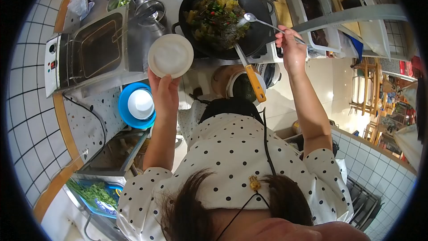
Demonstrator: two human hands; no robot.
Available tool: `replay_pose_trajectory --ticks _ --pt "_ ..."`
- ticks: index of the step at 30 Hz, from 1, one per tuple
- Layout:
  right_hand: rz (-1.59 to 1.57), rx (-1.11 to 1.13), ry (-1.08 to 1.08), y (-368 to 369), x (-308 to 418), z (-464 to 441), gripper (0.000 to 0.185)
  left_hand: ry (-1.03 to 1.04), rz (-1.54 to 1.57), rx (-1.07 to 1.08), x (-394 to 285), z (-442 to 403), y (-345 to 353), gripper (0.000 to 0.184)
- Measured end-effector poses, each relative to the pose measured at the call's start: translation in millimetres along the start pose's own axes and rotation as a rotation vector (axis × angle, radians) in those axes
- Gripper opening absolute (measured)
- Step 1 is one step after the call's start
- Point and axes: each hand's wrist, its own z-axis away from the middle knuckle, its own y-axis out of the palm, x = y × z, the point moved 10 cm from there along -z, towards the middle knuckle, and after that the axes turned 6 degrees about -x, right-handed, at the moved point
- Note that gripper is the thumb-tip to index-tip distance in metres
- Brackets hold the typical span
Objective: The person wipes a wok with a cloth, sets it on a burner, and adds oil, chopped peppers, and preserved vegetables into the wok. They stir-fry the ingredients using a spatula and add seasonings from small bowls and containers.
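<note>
My left hand [165, 85] grips a small pale bowl [152, 60] from below its near rim, in front of the stove counter. White contents [170, 58] lie in the bowl. In my right hand [293, 51] is a long metal spoon [269, 24], its head over the right part of a black wok [259, 35]. White specks blur just beside the spoon's head. The wok holds dark leafy greens with yellowish pieces and red and green bits [216, 15]. A spatula [254, 80] with a yellow handle leans on the wok's near edge, its handle pointing toward me.
Metal bowls of ingredients [120, 1] stand at the back left, near a flat electric griddle [96, 38]. A metal bowl with a utensil [150, 13] sits left of the wok. White trays [307, 9] are to the right. Below are a blue basin [127, 102] and a round container [243, 85].
</note>
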Motion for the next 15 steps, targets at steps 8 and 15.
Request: replay_pose_trajectory --ticks 8,15 --pt "0.182 0.079 -0.300 26.3 64.6 50.6 0.025 -0.080 -0.023 0.093 36.3 -8.0 39.6 0.059" --pt "0.093 0.239 0.061 66.8 13.3 74.4 0.024 -0.145 -0.028 0.173 56.7 -0.3 81.6 0.060"
